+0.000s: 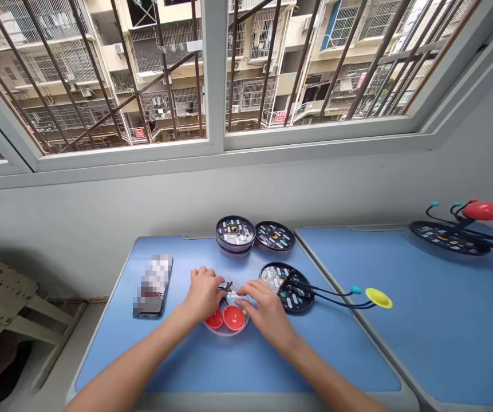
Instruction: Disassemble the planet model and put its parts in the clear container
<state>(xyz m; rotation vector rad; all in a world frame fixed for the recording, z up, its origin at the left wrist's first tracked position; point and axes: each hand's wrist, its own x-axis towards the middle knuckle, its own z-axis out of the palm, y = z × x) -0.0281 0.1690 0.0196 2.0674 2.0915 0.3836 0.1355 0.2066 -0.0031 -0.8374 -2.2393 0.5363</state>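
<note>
On the blue table, a clear round tray [225, 333] sits between my hands. Two red half-round cups [233, 318] lie in its near side. My left hand [205, 293] is over the tray's far left part, its fingers closed at some thin black pieces [225, 286]; what exactly they grip is partly hidden. At the tray's right side is my right hand [267, 309], with thumb and fingers curved and a gap between them. Small pale and yellow bits show between the hands. Right of my right hand stands a black round base [295, 298] with black stalks, ending in yellow and teal tips.
A stack of round black discs [235, 232] and another black disc [275, 236] stand by the wall. A phone [155, 286] lies at left. On the adjoining table [435, 332], a similar base [450, 237] carries a red oval piece [485, 210]. A barred window is above.
</note>
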